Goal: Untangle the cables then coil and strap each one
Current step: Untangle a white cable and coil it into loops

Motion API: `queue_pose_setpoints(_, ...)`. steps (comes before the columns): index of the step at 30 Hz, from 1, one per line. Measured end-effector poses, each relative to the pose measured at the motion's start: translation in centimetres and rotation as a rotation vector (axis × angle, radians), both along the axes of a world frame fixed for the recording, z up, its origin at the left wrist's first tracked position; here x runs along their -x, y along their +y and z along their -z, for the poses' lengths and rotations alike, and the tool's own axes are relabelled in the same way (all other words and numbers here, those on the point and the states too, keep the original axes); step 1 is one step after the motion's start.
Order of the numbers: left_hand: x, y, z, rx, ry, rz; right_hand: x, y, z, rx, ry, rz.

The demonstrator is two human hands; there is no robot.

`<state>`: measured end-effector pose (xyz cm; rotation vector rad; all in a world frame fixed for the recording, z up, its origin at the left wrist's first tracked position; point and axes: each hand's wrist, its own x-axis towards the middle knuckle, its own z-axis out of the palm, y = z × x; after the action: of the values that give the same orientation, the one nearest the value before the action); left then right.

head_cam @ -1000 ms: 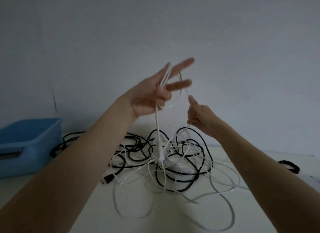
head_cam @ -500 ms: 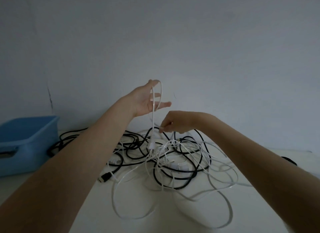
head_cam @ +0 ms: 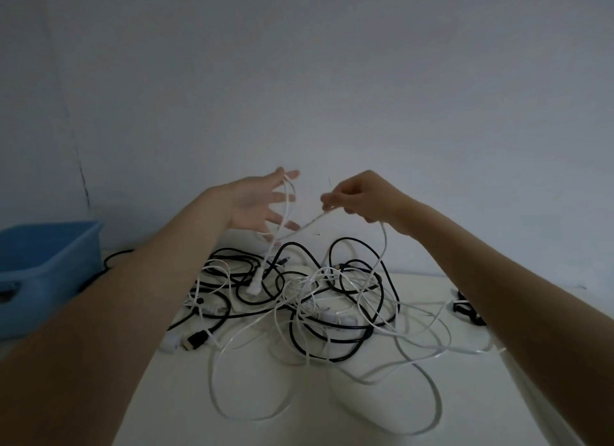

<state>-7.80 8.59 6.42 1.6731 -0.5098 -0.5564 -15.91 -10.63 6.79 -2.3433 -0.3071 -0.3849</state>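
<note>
A loose heap of thin white flat cables and round black rubber cables sprawls over the middle of the pale table, the white loops spilling toward the near edge and the black ones knotted further back. One white cable rises out of the heap, its white plug dangling just above the pile.

The left hand is raised above the far side of the heap, palm turned right, grip spread wide with straight fingers; the lifted cable is draped over its fingertips and hangs down past the palm. The right hand is at the same height just to the right, knuckles up, grip pinching that same cable between thumb and curled fingers, another strand falling from it into the pile.

Half a second ago the right hand sat lower, close to the heap; it has since come up level with the left, drawing the strand taut between them.

A blue plastic tub stands at the far left.
</note>
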Motion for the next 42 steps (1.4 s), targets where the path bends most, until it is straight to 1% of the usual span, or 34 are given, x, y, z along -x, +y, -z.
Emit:
queue_pose_setpoints(2,0.8,-1.1,0.3,-0.022,0.035,0.123,-0.5,1.2,-0.1,0.028,0.021,0.012)
queue_pose_setpoints(4,1.3,-2.1,0.5,0.002,0.060,0.191,-0.9,2.2,0.2,0.043,0.066,0.004)
queue_pose_setpoints(7,1.8,-3.5,0.9,0.040,0.078,0.216,-1.2,2.6,0.6,-0.061,0.093,-0.033)
queue_pose_setpoints(9,2.0,-4.1,1.3,0.079,0.094,0.209,-1.3,2.6,0.7,-0.097,0.095,-0.012)
queue_pose_setpoints(11,2.0,-4.2,1.8,0.089,0.110,0.249,-1.3,2.2,0.6,-0.132,0.084,0.037)
queue_pose_setpoints(13,2.3,-4.2,2.2,0.040,0.099,0.309,-1.3,1.6,0.2,-0.246,0.068,0.075)
queue_pose_setpoints(15,2.8,-4.5,2.5,-0.074,0.043,0.360,-1.3,1.2,-0.2,-0.332,0.070,0.125)
queue_pose_setpoints(17,3.1,-4.9,2.4,-0.191,-0.031,0.379,-1.5,0.9,-0.5,-0.373,0.080,0.209)
queue_pose_setpoints(19,3.3,-5.0,2.1,-0.224,-0.038,0.364,-1.9,0.5,-0.5,-0.386,0.093,0.290)
queue_pose_setpoints(22,3.7,-4.8,1.5,-0.218,-0.064,0.315,-2.1,-0.5,-0.2,-0.387,0.147,0.356)
queue_pose_setpoints(24,3.6,-4.5,1.5,-0.114,-0.065,0.289,-2.1,-1.1,0.0,-0.387,0.189,0.353)
queue_pose_setpoints(26,3.3,-4.3,1.7,0.059,0.013,0.316,-1.9,-1.6,0.1,-0.379,0.244,0.321)
queue_pose_setpoints(27,3.1,-4.1,1.7,0.115,0.050,0.325,-1.8,-1.8,0.2,-0.351,0.277,0.307)
queue_pose_setpoints(30,2.7,-3.4,1.3,0.149,0.093,0.337,-1.4,-2.4,0.8,-0.225,0.317,0.266)
queue_pose_setpoints(31,2.6,-3.1,1.1,0.158,0.100,0.335,-1.3,-2.8,1.1,-0.253,0.317,0.194)
queue_pose_setpoints(33,2.2,-2.5,0.6,0.191,0.103,0.303,-0.9,-3.5,1.6,-0.408,0.334,-0.022)
queue_pose_setpoints(35,1.8,-2.0,0.3,0.235,0.104,0.248,-0.4,-3.3,1.8,-0.487,0.346,-0.141)
queue_pose_setpoints(37,1.4,-2.0,0.1,0.313,0.117,0.206,-0.4,-2.7,1.8,-0.533,0.324,-0.165)
queue_pose_setpoints(39,1.2,-2.1,0.0,0.396,0.144,0.181,-0.8,-2.1,1.8,-0.639,0.295,-0.177)
queue_pose_setpoints(42,1.0,-1.8,-0.1,0.455,0.187,0.190,-1.4,-1.8,1.9,-0.735,0.184,-0.107)
